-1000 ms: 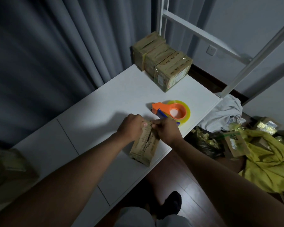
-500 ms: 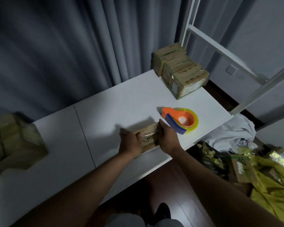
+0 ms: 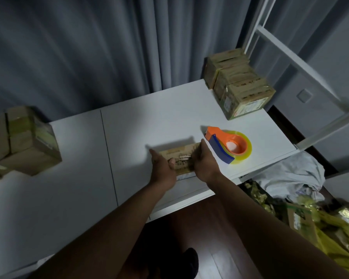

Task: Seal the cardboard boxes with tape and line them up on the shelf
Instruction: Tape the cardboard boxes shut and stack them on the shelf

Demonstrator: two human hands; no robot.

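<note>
Since a second ago the cardboard box (image 3: 179,160) has gone from tilted off the front edge to flat on the white shelf (image 3: 149,109). The left hand (image 3: 163,168) and right hand (image 3: 205,162) grip its ends, fingers curled round it. Just beside it lies the tape dispenser (image 3: 228,147). A row of sealed boxes (image 3: 240,85) fills the far right corner.

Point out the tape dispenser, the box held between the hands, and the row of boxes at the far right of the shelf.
tape dispenser (image 3: 228,144): head view, on its orange body.
held box (image 3: 181,158): head view, on its top face.
row of boxes (image 3: 244,93): head view, on the nearest box's top.
</note>
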